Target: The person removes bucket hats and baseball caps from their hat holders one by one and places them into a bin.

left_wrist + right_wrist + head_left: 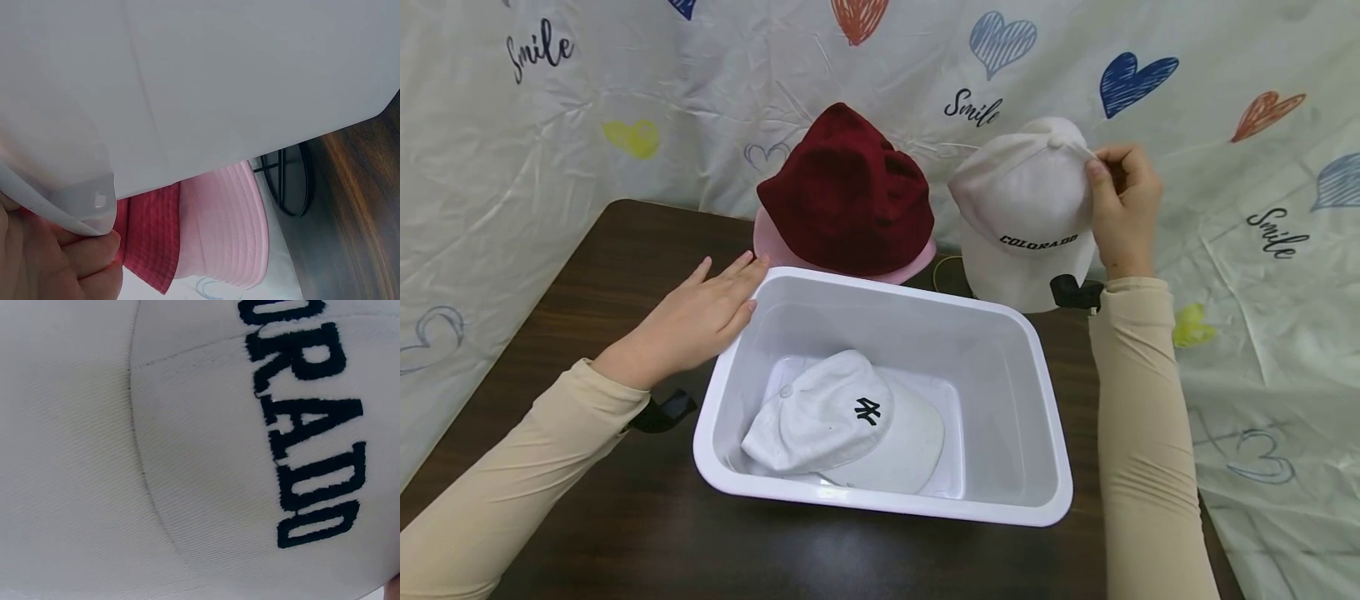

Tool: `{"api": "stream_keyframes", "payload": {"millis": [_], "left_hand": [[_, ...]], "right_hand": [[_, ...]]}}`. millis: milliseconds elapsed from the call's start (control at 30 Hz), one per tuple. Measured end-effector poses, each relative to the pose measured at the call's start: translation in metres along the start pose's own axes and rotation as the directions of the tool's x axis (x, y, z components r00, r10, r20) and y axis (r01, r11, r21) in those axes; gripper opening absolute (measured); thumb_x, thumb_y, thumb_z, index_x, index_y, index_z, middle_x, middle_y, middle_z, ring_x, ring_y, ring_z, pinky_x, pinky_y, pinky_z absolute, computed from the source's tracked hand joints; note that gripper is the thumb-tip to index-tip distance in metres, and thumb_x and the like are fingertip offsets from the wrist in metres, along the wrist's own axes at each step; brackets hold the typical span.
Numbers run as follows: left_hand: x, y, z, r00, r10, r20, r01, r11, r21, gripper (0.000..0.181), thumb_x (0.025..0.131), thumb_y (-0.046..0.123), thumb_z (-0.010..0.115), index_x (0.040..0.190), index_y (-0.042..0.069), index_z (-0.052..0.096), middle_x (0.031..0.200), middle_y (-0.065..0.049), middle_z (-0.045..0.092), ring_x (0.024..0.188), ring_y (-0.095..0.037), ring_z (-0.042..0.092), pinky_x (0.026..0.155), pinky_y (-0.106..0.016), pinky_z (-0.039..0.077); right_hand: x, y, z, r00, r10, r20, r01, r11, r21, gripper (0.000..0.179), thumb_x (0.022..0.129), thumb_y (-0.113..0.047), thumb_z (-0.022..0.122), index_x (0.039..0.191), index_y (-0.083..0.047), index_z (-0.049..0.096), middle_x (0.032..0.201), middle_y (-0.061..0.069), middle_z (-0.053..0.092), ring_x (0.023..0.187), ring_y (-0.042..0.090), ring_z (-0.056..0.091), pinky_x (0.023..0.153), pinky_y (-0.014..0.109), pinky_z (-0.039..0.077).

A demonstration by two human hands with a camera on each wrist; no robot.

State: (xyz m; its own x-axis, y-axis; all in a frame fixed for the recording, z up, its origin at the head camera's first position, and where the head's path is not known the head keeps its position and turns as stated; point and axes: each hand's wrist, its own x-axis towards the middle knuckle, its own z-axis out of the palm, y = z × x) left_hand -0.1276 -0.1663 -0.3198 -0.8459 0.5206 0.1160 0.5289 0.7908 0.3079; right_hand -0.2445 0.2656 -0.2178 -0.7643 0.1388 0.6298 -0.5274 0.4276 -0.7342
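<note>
My right hand [1126,204] pinches the crown of a white Colorado cap [1026,196] between thumb and fingers, at the back right. The cap stands with its brim downward, behind the basin; its black lettering fills much of the right wrist view. My left hand [696,321] lies with fingers extended along the left rim of a white plastic basin [1052,417]. From the left wrist, its fingers [94,256] show right at the rim. Inside the basin rests a white baseball cap [827,412] with a black logo, brim toward the right.
Behind the basin, a dark red bucket hat [850,196] sits on a pink hat [782,246]. A thin black cord [306,181] lies by the pink hat. The dark wooden table [625,517] backs onto a pale curtain [700,100] printed with hearts.
</note>
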Motion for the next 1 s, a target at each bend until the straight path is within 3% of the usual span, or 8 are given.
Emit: {"api": "stream_keyframes", "payload": {"millis": [333, 500, 667, 867, 1000], "left_hand": [[0.0, -0.001, 0.001, 1.0, 0.006, -0.005, -0.006, 1.0, 0.002, 0.051, 0.101, 0.019, 0.037, 0.146, -0.003, 0.028, 0.151, -0.015, 0.027, 0.141, -0.03, 0.021, 0.108, -0.061, 0.013], [0.001, -0.001, 0.002, 1.0, 0.009, -0.018, -0.008, 1.0, 0.004, 0.051, 0.101, 0.018, 0.038, 0.145, -0.004, 0.029, 0.151, -0.016, 0.029, 0.14, -0.03, 0.022, 0.108, -0.061, 0.013], [0.001, -0.001, 0.003, 1.0, 0.002, -0.021, -0.002, 1.0, 0.002, 0.051, 0.1, 0.019, 0.038, 0.145, -0.003, 0.03, 0.151, -0.015, 0.029, 0.14, -0.03, 0.022, 0.109, -0.06, 0.013], [0.001, 0.0, 0.002, 1.0, -0.003, -0.019, 0.003, 1.0, 0.002, 0.05, 0.101, 0.019, 0.038, 0.145, -0.003, 0.03, 0.151, -0.016, 0.029, 0.141, -0.029, 0.021, 0.108, -0.06, 0.013], [0.001, 0.0, 0.002, 1.0, -0.006, -0.022, 0.006, 1.0, 0.003, 0.05, 0.1, 0.018, 0.039, 0.145, -0.003, 0.03, 0.15, -0.016, 0.03, 0.141, -0.029, 0.022, 0.108, -0.06, 0.013]], "right_hand": [[0.002, -0.004, -0.009, 1.0, -0.008, -0.015, 0.009, 0.999, 0.033, 0.013, 0.089, 0.0, 0.061, 0.084, -0.011, 0.066, 0.081, -0.002, 0.059, 0.072, 0.008, 0.052, 0.068, 0.021, 0.038], [0.0, -0.006, -0.011, 0.994, -0.097, 0.043, 0.1, 0.992, -0.082, 0.012, 0.088, -0.002, 0.063, 0.084, -0.012, 0.067, 0.081, -0.005, 0.059, 0.07, 0.007, 0.051, 0.065, 0.019, 0.037], [-0.005, -0.012, -0.013, 0.975, -0.19, 0.114, 0.208, 0.962, -0.175, 0.007, 0.088, -0.002, 0.063, 0.084, -0.005, 0.067, 0.081, -0.007, 0.057, 0.068, 0.004, 0.049, 0.061, 0.018, 0.035], [-0.01, -0.023, -0.015, 0.968, -0.219, 0.12, 0.236, 0.958, -0.161, 0.015, 0.089, -0.002, 0.063, 0.084, -0.016, 0.067, 0.082, -0.01, 0.057, 0.069, 0.004, 0.048, 0.062, 0.018, 0.035], [-0.013, -0.032, -0.016, 0.964, -0.243, 0.111, 0.26, 0.948, -0.182, 0.012, 0.088, 0.001, 0.063, 0.082, -0.009, 0.068, 0.08, -0.008, 0.057, 0.07, 0.004, 0.048, 0.064, 0.017, 0.035]]}}
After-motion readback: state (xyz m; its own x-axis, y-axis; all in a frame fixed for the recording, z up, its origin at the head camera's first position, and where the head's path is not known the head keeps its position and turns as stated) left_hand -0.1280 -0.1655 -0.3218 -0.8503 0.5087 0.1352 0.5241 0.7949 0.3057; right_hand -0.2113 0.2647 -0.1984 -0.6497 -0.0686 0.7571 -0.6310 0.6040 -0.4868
